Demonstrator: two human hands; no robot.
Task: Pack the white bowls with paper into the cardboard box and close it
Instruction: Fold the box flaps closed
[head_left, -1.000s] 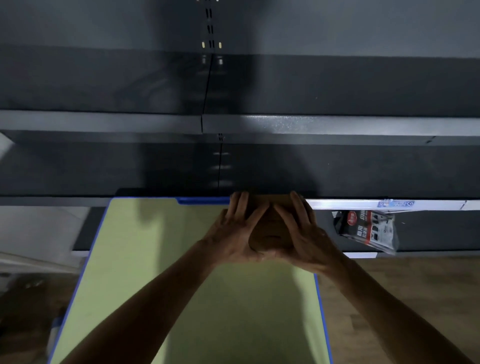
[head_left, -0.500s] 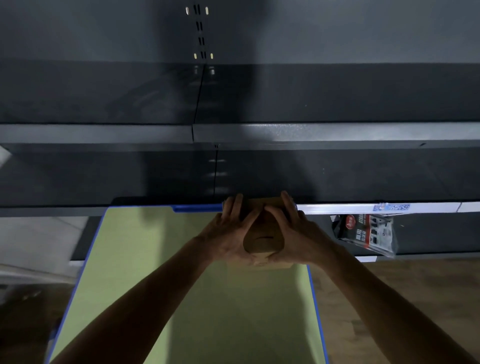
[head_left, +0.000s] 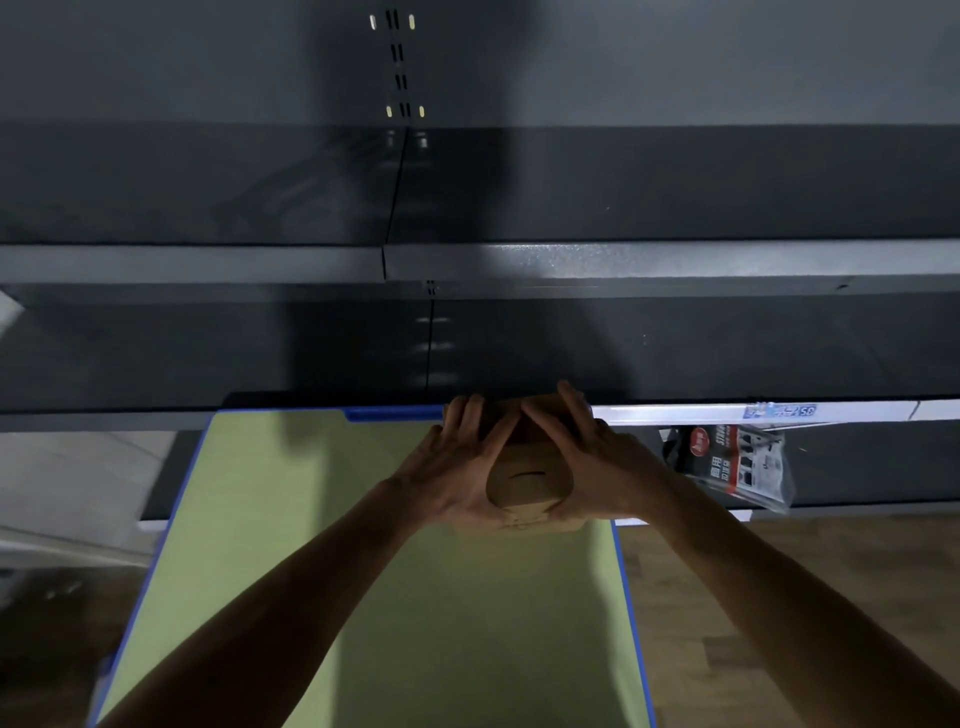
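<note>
A small brown cardboard box (head_left: 527, 483) stands at the far right end of the green table top (head_left: 363, 597), its lid flaps down. My left hand (head_left: 457, 462) lies flat over the box's left side and my right hand (head_left: 597, 462) over its right side, fingers spread and pointing away, thumbs meeting near the front edge. Both hands press on the top of the box. No white bowls or paper are visible; the inside of the box is hidden.
Dark grey metal shelves (head_left: 623, 265) rise directly behind the table. A packaged item (head_left: 732, 465) hangs under a white shelf rail (head_left: 727, 413) to the right. The table has a blue rim (head_left: 631, 623), with wooden floor (head_left: 779, 571) beyond it.
The view has shifted slightly. Both hands stay pressed on the box, which has slid a little toward me on the table.
</note>
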